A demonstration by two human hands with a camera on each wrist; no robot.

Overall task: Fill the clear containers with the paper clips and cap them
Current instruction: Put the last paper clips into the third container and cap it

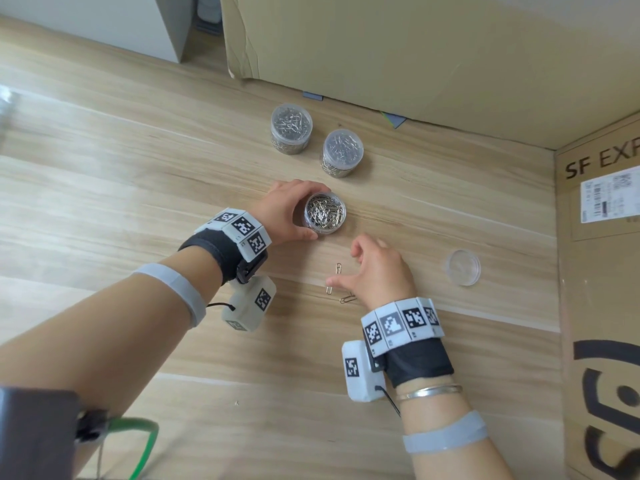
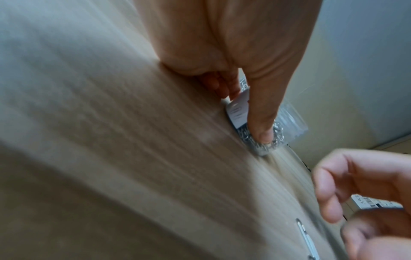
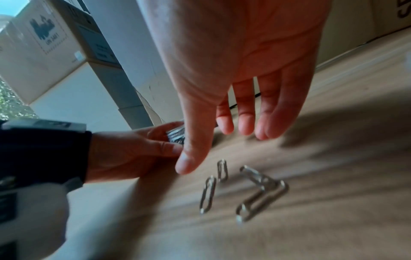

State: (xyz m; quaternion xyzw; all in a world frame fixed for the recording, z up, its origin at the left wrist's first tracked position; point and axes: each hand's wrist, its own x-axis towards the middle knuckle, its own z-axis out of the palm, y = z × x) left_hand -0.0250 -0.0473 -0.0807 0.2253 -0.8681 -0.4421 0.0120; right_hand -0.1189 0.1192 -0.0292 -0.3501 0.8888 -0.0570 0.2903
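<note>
Head view: left hand (image 1: 282,213) wraps the open container (image 1: 325,213), full of clips, prob. to steady it; right hand (image 1: 377,268), fingers loosely apart, hovers over stray paper clips (image 1: 339,268); lid (image 1: 463,266) waits w/in reach.

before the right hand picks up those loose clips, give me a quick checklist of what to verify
1. Open container steadied: ok, left hand grips it.
2. Right hand free: ok, fingers relaxed, holding nothing.
3. Loose paper clips reachable: ok, on the table under the right hand.
4. Room left in the open container: cannot tell, looks nearly full.
5. Lid available: ok, lying to the right.
6. Two far containers capped: ok.
</note>
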